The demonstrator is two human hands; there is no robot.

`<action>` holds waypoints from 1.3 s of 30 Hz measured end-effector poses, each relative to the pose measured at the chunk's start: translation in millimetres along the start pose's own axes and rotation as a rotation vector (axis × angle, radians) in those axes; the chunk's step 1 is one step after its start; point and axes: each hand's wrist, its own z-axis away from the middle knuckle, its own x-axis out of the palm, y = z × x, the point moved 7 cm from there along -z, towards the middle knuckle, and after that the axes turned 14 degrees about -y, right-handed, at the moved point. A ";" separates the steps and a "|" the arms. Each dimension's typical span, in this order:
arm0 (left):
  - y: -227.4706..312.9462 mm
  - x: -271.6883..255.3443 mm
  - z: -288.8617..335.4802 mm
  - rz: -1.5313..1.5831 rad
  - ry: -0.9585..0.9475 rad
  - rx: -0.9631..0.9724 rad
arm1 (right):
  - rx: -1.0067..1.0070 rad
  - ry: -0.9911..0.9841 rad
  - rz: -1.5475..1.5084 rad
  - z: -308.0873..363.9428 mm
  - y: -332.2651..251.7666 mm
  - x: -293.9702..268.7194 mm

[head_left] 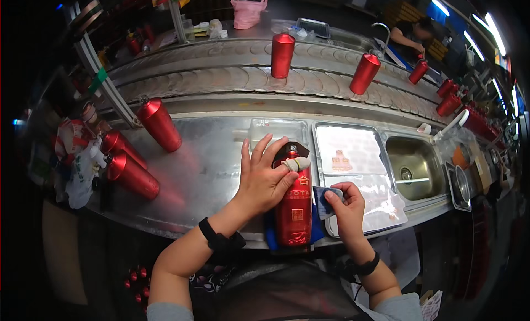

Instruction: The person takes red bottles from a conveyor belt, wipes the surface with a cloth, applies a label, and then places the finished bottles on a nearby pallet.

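A red metallic bottle [294, 221] with gold markings lies on a blue cloth [270, 232] at the near edge of the steel worktop, its neck pointing away from me. My left hand [259, 180] rests over its upper part from the left, several fingers stretched out and spread. A finger with a whitish cover and a yellow band touches the bottle near the shoulder, and the thumb lies just below. My right hand [348, 208], right of the bottle, pinches a small flat dark blue-grey piece [326, 202]; its exact kind is unclear.
Right of the bottle, a metal tray [381, 155] holds label sheets [348, 150], beside a sink [411, 177]. Red bottles [159, 125] stand at the left. Beyond runs a conveyor [232, 80] carrying another red bottle [282, 56]. At the far right a person [406, 39] handles a bottle.
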 end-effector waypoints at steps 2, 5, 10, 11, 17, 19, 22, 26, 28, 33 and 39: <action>-10.4 1.3 -1.8 0.088 0.049 -0.030 | -0.047 0.005 0.048 4.8 -3.0 6.1; -10.8 19.5 -9.7 0.250 0.175 -0.184 | 0.022 -0.045 0.153 11.9 -11.1 -33.1; -56.9 83.7 -9.6 1.096 0.053 -0.517 | 0.231 -0.132 0.039 42.1 26.2 -80.6; -65.0 98.4 -11.1 1.120 -0.049 -0.534 | 0.345 -0.197 0.152 46.1 24.1 -74.0; -27.8 117.3 -33.7 1.852 -0.226 -0.394 | -0.388 -0.465 1.010 79.0 -57.9 70.7; -13.6 84.0 -29.8 1.912 -0.106 -0.224 | -0.160 -0.358 0.799 67.3 -22.3 48.9; -20.4 115.3 -36.8 1.954 -0.205 -0.251 | -0.307 -0.344 1.060 81.0 -40.5 50.7; -34.0 78.4 1.7 1.766 -0.237 -0.413 | -0.230 -0.496 0.844 96.5 -47.6 40.5; -47.3 37.4 34.2 1.664 -0.242 -0.297 | -0.155 -0.599 0.743 91.4 -50.0 44.2; -64.1 -91.2 152.1 1.105 0.352 -0.221 | -0.268 -0.897 0.735 71.1 -60.5 136.0; -25.8 -195.2 373.1 0.697 0.646 -0.650 | -0.267 -1.154 1.057 44.3 -31.2 246.0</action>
